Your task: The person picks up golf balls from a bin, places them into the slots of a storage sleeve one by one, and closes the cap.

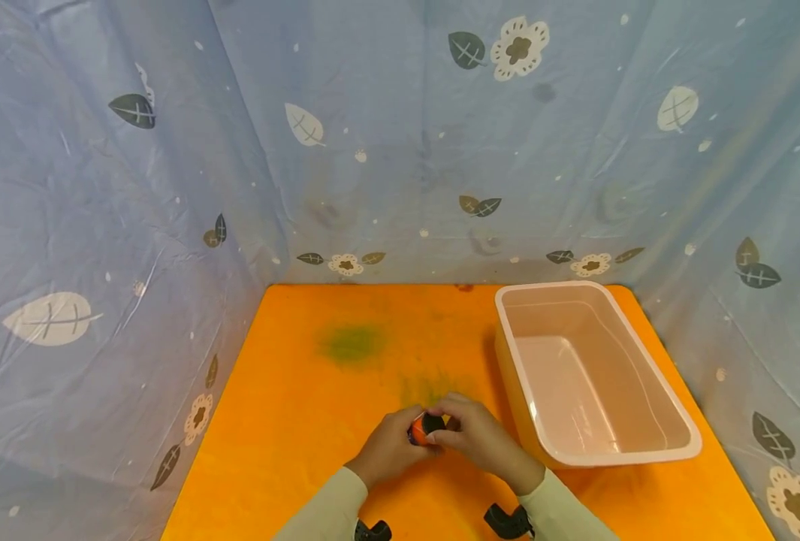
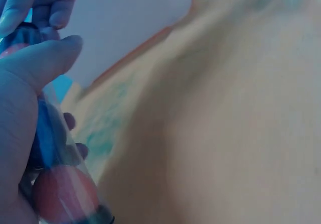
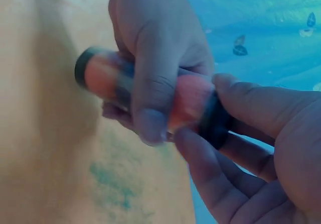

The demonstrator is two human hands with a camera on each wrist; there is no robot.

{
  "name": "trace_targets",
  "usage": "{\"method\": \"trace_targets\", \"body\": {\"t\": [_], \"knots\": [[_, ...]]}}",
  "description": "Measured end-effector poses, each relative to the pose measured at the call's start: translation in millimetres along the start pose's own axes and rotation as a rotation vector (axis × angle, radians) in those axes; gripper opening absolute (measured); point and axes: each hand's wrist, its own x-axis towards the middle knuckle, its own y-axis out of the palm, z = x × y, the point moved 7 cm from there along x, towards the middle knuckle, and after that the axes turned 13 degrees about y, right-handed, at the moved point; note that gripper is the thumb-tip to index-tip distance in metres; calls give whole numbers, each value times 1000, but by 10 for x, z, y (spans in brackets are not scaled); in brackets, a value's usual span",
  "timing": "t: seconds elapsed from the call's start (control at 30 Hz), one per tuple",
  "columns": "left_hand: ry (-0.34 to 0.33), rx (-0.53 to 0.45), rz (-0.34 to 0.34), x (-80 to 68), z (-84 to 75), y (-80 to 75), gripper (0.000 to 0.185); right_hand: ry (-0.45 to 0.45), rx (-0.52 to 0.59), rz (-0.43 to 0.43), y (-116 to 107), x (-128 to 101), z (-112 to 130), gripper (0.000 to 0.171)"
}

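A clear tube (image 2: pixel 65 191) holds orange and dark blue round shapes, probably balls, and has a dark band at each end. My left hand (image 1: pixel 389 445) grips its middle, with the thumb laid across it in the right wrist view. My right hand (image 1: pixel 477 434) pinches the dark cap (image 3: pixel 216 123) at the tube's upper end between thumb and fingers. Both hands meet over the front middle of the table. In the head view only the orange and black end of the tube shows; the rest is hidden by my left hand.
A pale pink plastic tub (image 1: pixel 531 391) stands on the right of the orange table (image 1: pixel 291 406), close beside my right hand. Green smudges mark the tabletop. Blue leaf-patterned curtains (image 1: pixel 386 150) enclose the back and both sides.
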Motion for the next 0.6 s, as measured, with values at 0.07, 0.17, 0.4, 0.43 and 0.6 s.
{"method": "trace_targets", "body": {"t": [0.07, 0.17, 0.4, 0.43, 0.6], "knots": [[-3, 55, -27, 53, -24, 6, 31, -8, -6, -39, -19, -7, 4, 27], [12, 155, -80, 155, -103, 23, 33, -26, 23, -118, -54, -25, 10, 31], [-1, -24, -40, 180, -62, 162, 45, 122, 364, -131, -10, -86, -227, 29], [-7, -58, -20, 164, -55, 165, 46, 177, 423, -115, 13, -92, -296, 29], [-150, -380, 31, 113, -53, 106, 37, 365, 588, -86, 78, -90, -555, 34]]}}
